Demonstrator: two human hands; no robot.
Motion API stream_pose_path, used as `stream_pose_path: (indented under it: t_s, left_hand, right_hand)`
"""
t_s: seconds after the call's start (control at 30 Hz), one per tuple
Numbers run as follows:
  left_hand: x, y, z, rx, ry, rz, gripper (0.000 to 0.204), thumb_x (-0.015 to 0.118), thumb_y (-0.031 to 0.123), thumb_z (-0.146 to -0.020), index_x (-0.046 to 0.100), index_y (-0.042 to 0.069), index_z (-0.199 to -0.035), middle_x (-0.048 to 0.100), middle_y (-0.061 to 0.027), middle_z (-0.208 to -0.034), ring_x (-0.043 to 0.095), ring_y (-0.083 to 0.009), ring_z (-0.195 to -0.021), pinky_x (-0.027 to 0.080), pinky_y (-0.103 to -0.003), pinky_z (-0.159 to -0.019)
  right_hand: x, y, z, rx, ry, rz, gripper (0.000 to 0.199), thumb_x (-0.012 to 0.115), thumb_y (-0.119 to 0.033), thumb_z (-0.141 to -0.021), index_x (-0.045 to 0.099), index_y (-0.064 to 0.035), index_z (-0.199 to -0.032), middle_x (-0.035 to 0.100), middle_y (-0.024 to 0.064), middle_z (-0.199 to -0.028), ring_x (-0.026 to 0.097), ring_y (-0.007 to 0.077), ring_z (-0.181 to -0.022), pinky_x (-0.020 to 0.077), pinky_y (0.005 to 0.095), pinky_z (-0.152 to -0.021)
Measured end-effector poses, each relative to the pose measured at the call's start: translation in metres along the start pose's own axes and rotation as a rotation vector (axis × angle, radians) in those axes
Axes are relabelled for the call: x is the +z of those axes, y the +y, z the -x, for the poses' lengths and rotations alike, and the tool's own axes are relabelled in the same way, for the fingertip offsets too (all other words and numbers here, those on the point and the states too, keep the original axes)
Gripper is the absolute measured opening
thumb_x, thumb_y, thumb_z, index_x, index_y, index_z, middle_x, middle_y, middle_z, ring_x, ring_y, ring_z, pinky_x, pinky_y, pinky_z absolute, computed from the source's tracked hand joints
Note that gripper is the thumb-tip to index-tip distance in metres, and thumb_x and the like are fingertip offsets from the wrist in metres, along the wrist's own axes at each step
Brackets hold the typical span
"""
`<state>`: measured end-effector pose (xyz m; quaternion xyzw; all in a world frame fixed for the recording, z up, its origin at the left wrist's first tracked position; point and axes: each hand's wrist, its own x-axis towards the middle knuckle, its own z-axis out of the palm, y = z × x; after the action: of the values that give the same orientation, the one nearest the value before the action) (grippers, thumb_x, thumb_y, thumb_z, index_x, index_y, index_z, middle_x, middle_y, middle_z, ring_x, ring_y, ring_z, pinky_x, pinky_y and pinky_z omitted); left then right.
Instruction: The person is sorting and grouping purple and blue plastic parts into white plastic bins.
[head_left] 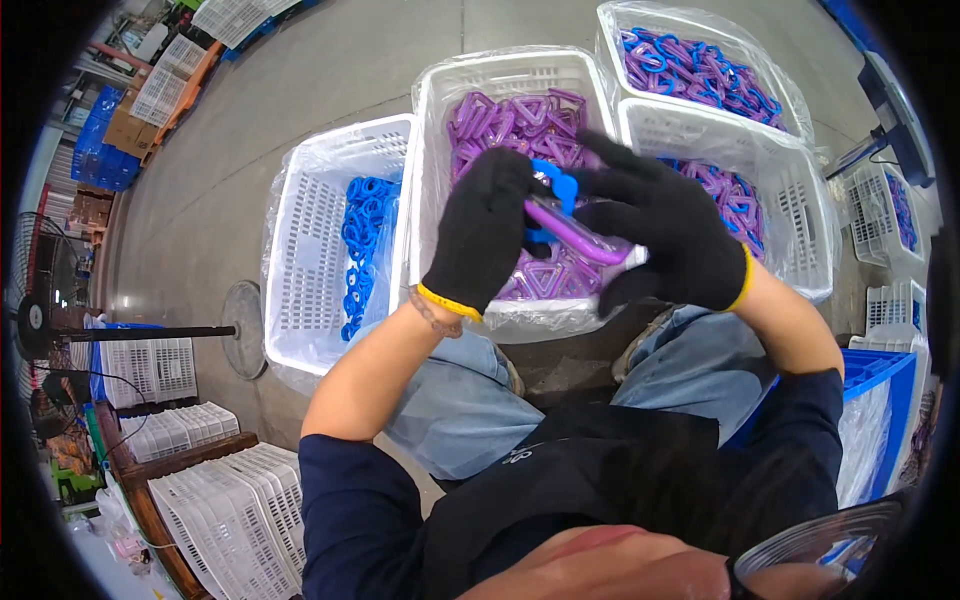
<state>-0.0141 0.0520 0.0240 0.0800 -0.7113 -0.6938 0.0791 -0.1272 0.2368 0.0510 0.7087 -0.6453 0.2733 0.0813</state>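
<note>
1. The purple piece is in front of the chest, above the middle crate, tilted down to the right and seemingly against or just beside the blue ring. It could slip or twist out of line if it is poorly supported at one end; the blur hides whether the two are joined.
2. The left hand has its fingers bent, apparently pinching the blue ring at its left edge. Smooth plastic against glove fabric could let it turn if that pinch is too light.
3. The right hand has its fingers spread, thumb apart, around the purple piece's lower end. I cannot tell which of them touch it; a loose hold there could let that end swing.
4. A drop would probably land among the purple triangles below, where a similar shape and colour would make the piece hard to pick out.
5. Farther off, a piece knocked sideways could land with the blue rings on the left or the mixed purple and blue pieces on the right, because the crates stand so close together.
</note>
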Motion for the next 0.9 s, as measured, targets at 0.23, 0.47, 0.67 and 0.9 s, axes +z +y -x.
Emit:
stream_pose_path:
  t_s: [0.23,0.47,0.67,0.9]
  left_hand:
    - [0.005,-0.015,-0.003,0.47,0.184,-0.468,0.019,0.05,0.024,-0.098,0.053,0.005,-0.094,0.057,-0.0149,-0.076,0.059,-0.0309,-0.064,0.044,-0.04,-0.058]
    - [0.002,-0.022,0.001,0.385,-0.023,-0.554,0.02,0.058,0.023,-0.092,0.054,0.005,-0.098,0.058,-0.0167,-0.084,0.06,-0.0353,-0.078,0.047,-0.042,-0.066]
    - [-0.125,-0.023,0.004,0.32,0.247,-0.684,0.029,0.058,0.03,-0.093,0.062,0.003,-0.104,0.067,-0.0093,-0.086,0.065,-0.0185,-0.077,0.052,-0.032,-0.073]
    - [-0.368,-0.23,0.091,-0.244,0.23,-1.617,0.019,0.065,0.026,-0.075,0.068,0.008,-0.083,0.066,-0.014,-0.086,0.063,-0.0337,-0.085,0.051,-0.043,-0.074]
  right_hand:
    - [0.016,0.012,0.011,0.595,0.18,-0.753,0.024,0.053,-0.015,-0.094,0.063,-0.0017,-0.111,0.062,0.0093,-0.109,0.059,0.0148,-0.099,0.0464,0.0303,-0.089]
    - [0.015,0.015,0.02,0.762,0.025,-0.508,0.015,0.065,-0.007,-0.086,0.065,0.0011,-0.099,0.062,0.0059,-0.088,0.058,0.012,-0.085,0.0466,0.0269,-0.078]
    - [-0.016,0.055,0.056,0.92,-0.078,-0.119,0.019,0.065,-0.009,-0.085,0.064,0.0016,-0.1,0.066,0.0109,-0.095,0.062,0.0202,-0.089,0.0468,0.0308,-0.082]
    - [-0.018,0.108,0.111,0.988,-0.397,0.177,0.043,0.071,-0.019,-0.079,0.061,-0.0038,-0.118,0.067,0.0132,-0.102,0.065,0.025,-0.092,0.0489,0.0341,-0.081]
